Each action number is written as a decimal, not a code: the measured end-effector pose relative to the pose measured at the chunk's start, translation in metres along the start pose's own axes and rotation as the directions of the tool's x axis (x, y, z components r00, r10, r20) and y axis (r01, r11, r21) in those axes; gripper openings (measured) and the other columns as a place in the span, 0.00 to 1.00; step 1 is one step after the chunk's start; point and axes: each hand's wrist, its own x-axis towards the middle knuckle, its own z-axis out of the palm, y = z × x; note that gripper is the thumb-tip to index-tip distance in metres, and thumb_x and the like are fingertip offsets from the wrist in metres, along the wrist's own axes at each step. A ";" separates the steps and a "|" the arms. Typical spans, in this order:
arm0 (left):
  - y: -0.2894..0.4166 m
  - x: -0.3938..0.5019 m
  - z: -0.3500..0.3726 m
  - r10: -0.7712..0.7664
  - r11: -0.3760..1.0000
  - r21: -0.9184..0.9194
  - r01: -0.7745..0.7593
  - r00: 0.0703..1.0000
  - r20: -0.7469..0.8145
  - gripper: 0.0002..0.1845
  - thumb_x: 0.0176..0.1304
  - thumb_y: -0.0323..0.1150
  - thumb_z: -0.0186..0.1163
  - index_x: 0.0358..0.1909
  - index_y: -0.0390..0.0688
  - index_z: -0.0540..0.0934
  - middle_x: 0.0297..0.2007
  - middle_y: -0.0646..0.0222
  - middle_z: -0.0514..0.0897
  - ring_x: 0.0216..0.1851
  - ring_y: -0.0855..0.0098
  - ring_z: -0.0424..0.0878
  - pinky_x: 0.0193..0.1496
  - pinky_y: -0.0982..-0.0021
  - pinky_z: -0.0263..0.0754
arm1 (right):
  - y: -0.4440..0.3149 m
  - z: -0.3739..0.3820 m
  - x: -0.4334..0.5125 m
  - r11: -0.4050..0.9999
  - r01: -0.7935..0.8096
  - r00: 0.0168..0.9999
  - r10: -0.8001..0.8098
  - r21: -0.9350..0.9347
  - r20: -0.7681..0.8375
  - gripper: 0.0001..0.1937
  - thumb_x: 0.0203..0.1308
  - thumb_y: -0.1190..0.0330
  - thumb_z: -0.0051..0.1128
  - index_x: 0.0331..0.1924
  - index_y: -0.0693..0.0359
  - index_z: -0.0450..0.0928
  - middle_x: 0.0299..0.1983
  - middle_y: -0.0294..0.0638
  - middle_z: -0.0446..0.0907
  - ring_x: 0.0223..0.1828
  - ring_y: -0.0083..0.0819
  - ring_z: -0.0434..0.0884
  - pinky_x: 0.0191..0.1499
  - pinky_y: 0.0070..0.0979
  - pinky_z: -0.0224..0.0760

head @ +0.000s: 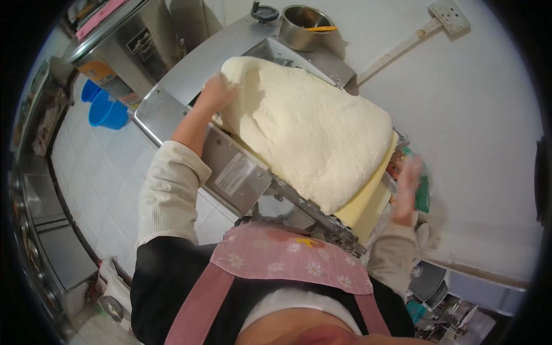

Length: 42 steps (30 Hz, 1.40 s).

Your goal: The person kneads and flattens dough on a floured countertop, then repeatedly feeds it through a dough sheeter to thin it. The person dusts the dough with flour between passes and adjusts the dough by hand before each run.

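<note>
A large slab of pale dough lies over the yellow belt of a stainless-steel dough sheeter. My left hand grips the dough's far left edge, where part of it is raised and folded over. Its fingertips are hidden against the dough. On the other side, my right hand is motion-blurred beside the near right end of the belt. It stands apart from the dough and holds nothing, with the fingers extended.
A steel pot with an orange-handled tool stands on the machine's far end, beside a black handwheel. Blue buckets sit on the tiled floor near a large steel container. A white wall bounds the right side, with a socket on it.
</note>
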 end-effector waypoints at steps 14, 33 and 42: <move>0.156 -0.066 0.042 0.348 0.929 -0.361 -0.079 0.519 0.781 0.23 0.62 0.48 0.55 0.48 0.37 0.76 0.37 0.69 0.82 0.36 0.77 0.78 0.38 0.75 0.72 | 0.033 -0.053 -0.085 0.494 -0.242 0.968 0.178 0.835 0.176 0.33 0.66 0.41 0.33 0.61 0.61 0.65 0.58 0.41 0.70 0.57 0.35 0.70 0.60 0.32 0.63; 0.451 -0.336 0.203 0.674 0.293 -0.835 0.466 0.519 0.526 0.27 0.58 0.41 0.48 0.58 0.37 0.68 0.54 0.55 0.74 0.55 0.57 0.73 0.56 0.54 0.69 | 0.169 -0.348 -0.147 -0.149 -0.123 0.985 0.103 0.981 0.139 0.35 0.61 0.36 0.35 0.58 0.59 0.68 0.52 0.42 0.75 0.53 0.36 0.75 0.58 0.35 0.67; 0.412 -0.415 0.466 0.269 0.834 -0.408 0.372 0.373 0.888 0.22 0.53 0.32 0.56 0.51 0.34 0.71 0.46 0.59 0.77 0.46 0.62 0.78 0.47 0.58 0.74 | 0.387 -0.506 -0.208 0.576 -0.129 0.831 0.507 0.807 -0.230 0.32 0.62 0.45 0.45 0.58 0.64 0.67 0.53 0.45 0.74 0.52 0.35 0.75 0.59 0.35 0.64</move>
